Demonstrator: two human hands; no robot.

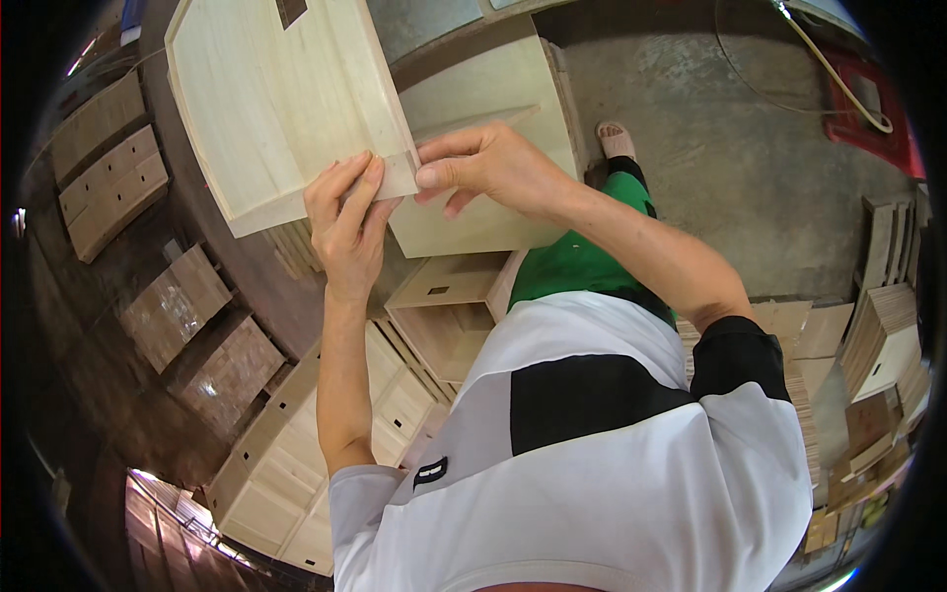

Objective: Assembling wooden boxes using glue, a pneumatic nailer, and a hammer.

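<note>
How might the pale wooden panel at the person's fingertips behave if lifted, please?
The pale wooden panel will probably stay stiff, given its raised rim. It's broad, so lifting from one corner might tip it.

At the upper left of centre, the wooden panel is pale cream-yellow with faint streaks of grain. The shirt, lower centre, is white with grey and black blocks; its sleeve end at right is black. Mid-frame, the trousers are bright green. Upper right, the floor is mottled grey, the plastic stool deep red.
</note>
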